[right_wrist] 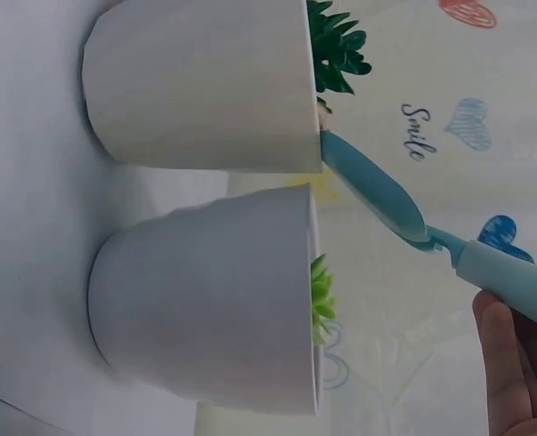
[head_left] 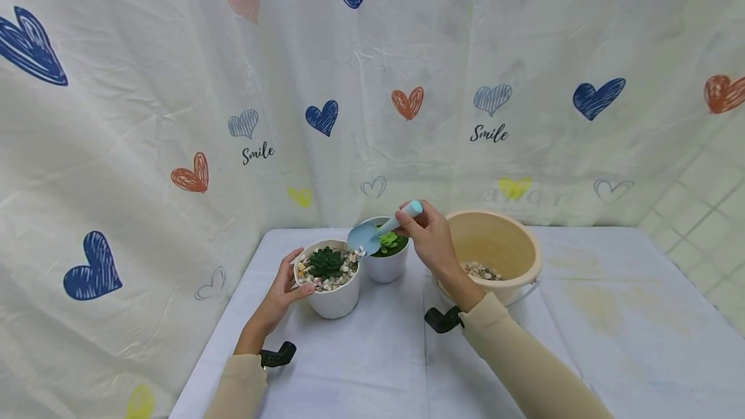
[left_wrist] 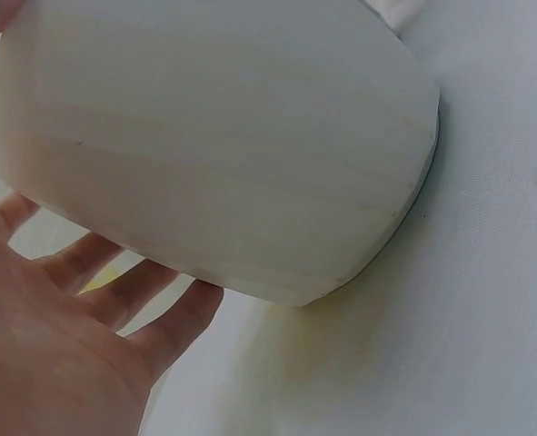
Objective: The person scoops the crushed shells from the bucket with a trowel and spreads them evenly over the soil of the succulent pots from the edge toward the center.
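Observation:
My left hand (head_left: 285,288) grips the near white flower pot (left_wrist: 213,154) by its left side, thumb on the front rim and fingers round the far side. A dark green succulent (head_left: 326,263) grows there among small mixed pebbles (head_left: 334,282). Between thumb and fingers my right hand (head_left: 427,238) holds the handle of a light blue hand trowel (right_wrist: 377,186). The trowel slopes down to the left, its tip right at the pot's right rim. Behind the blade, a second white flower pot (right_wrist: 204,304) holds a bright green succulent (right_wrist: 322,300).
A beige bucket (head_left: 500,238) stands right of the pots, with pebbles (head_left: 482,271) in its bottom and a handle hanging at its front. My right forearm overlaps it. White cloth (head_left: 384,354) covers the table; a heart-printed curtain (head_left: 431,37) hangs behind.

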A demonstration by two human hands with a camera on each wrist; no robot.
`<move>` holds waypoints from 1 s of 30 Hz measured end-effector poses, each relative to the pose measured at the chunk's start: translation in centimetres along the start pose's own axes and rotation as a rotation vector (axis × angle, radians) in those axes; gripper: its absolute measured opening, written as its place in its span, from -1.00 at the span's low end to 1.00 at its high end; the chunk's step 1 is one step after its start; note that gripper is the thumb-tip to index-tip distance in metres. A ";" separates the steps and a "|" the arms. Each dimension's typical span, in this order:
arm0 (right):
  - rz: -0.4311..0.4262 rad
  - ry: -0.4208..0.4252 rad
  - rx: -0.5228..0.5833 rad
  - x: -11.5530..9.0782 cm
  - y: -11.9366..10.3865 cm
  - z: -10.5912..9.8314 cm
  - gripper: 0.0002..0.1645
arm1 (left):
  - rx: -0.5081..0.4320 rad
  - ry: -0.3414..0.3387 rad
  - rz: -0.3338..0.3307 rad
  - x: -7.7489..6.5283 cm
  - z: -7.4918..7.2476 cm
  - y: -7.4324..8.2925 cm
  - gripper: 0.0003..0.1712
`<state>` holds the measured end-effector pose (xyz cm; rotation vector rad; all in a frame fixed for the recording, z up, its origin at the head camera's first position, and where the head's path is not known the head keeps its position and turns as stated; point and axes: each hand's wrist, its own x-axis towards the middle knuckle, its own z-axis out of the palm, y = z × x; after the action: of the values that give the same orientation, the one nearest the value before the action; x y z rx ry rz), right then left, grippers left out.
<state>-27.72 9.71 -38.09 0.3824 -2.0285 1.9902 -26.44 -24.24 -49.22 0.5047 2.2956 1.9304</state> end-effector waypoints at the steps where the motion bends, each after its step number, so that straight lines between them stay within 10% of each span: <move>1: 0.001 0.005 -0.005 0.0 0.0 0.0 -0.63 | -0.002 -0.001 -0.001 0.0 0.0 0.0 0.03; 30: -0.074 0.002 -0.079 -0.3 -0.3 1.1 -0.67 | -0.068 0.027 -0.015 0.3 -0.9 -0.4 -0.29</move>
<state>-27.38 8.62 -37.91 0.4313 -2.0536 1.8602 -27.06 -25.06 -49.42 0.4558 2.2340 2.0121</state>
